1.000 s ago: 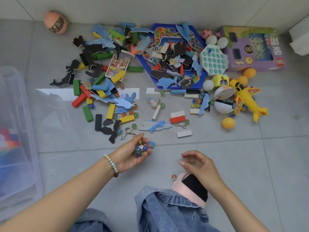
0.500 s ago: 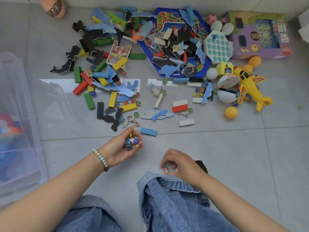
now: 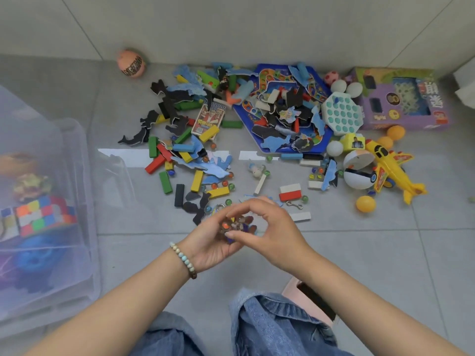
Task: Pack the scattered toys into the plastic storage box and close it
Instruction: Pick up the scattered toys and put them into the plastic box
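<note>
marbles (image 3: pixel 235 226) are cupped in the left hand (image 3: pixel 213 245), with the right hand (image 3: pixel 272 235) curled over them, its hold unclear; gathering is judged underway, and a carry to the storage box (image 3: pixel 79 155), well left of that hand, is called for.

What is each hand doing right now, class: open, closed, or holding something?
Left hand: cupped, holding a clutch of marbles.
Right hand: curled over the marbles; whether it pinches one cannot be told.
</note>
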